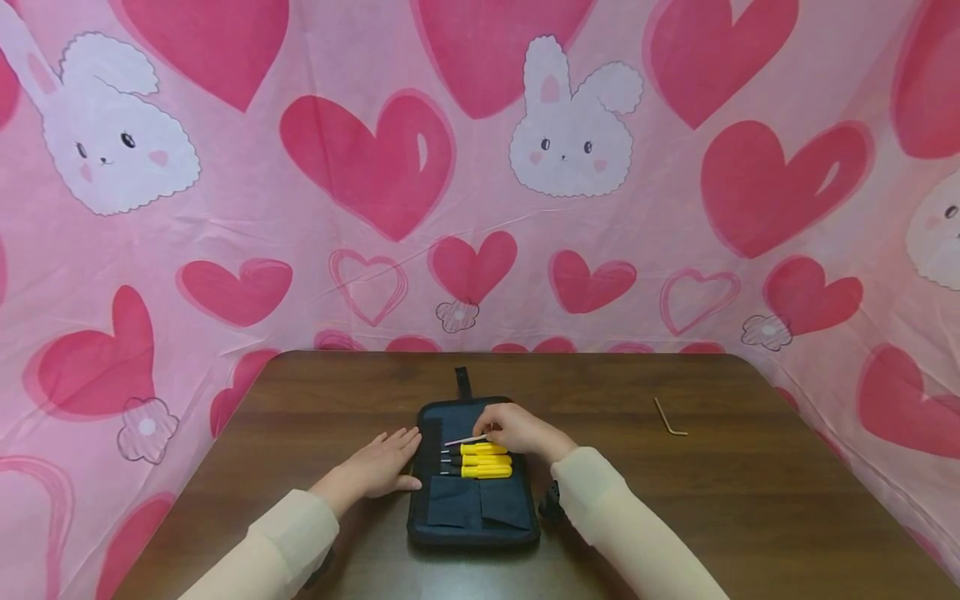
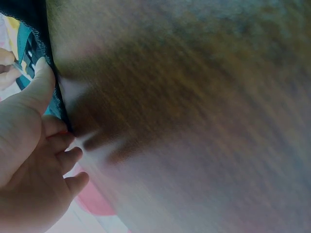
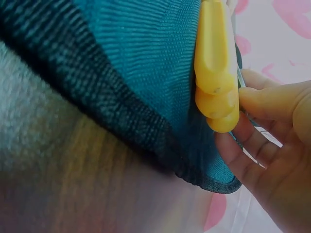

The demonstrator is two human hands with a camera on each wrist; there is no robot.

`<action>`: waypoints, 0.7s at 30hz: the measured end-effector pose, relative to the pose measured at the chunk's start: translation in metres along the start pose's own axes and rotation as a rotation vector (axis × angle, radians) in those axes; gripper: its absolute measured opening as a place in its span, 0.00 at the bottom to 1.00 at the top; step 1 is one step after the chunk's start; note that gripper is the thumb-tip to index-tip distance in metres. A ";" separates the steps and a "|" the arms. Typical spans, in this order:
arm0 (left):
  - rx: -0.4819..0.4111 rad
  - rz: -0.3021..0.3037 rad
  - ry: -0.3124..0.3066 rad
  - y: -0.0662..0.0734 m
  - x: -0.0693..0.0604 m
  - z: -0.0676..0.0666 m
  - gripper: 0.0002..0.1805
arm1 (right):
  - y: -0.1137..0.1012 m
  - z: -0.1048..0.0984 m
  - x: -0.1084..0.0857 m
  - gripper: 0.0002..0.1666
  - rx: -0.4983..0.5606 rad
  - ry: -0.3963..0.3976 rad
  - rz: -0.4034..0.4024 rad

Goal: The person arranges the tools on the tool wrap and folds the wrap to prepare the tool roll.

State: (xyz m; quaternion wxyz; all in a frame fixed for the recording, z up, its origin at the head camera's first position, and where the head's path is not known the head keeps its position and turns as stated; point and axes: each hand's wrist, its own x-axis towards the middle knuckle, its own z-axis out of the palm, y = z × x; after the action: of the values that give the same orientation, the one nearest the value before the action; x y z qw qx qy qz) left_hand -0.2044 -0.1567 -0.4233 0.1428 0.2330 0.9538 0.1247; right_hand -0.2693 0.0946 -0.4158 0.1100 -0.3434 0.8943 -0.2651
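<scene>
A dark blue-black zip tool case (image 1: 474, 537) lies unfolded on the table. Across its middle sit three yellow-handled screwdrivers (image 1: 486, 460), their tips pointing left. My right hand (image 1: 517, 429) is over the upper right of the case and pinches a thin, pale metal rod (image 1: 465, 440) just above the top screwdriver; its exact kind cannot be told. In the right wrist view the yellow handles (image 3: 216, 58) stand close beside that hand's thumb. Spread along the left edge of the case, my left hand (image 1: 375, 467) rests with straight fingers, its thumb touching the edge.
A brass-coloured L-shaped hex key (image 1: 667, 421) lies on the brown wooden table (image 1: 750, 500), well right of the case. The case has flat pockets (image 1: 453, 500) near its front and a strap (image 1: 462, 382) at its far end. A pink patterned cloth hangs behind the table.
</scene>
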 end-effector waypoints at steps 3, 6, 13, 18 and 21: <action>0.003 -0.002 -0.002 0.000 0.000 0.000 0.41 | -0.001 0.000 0.001 0.11 -0.003 -0.007 -0.002; 0.005 -0.007 -0.001 0.001 0.000 0.000 0.41 | -0.004 0.000 0.002 0.11 -0.013 -0.016 -0.011; 0.006 -0.004 0.000 0.001 -0.001 0.000 0.41 | -0.011 0.001 0.007 0.11 -0.103 -0.039 -0.046; 0.033 0.007 0.002 0.000 0.000 0.000 0.41 | -0.013 0.004 0.010 0.11 -0.109 -0.046 -0.025; 0.028 0.004 -0.001 0.000 0.000 0.000 0.41 | -0.012 0.008 0.012 0.10 -0.082 -0.046 0.017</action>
State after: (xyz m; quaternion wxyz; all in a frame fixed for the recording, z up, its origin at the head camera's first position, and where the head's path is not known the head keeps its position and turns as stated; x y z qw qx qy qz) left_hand -0.2045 -0.1561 -0.4234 0.1397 0.2371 0.9549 0.1116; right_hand -0.2687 0.0755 -0.4156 0.1187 -0.3459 0.9045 -0.2194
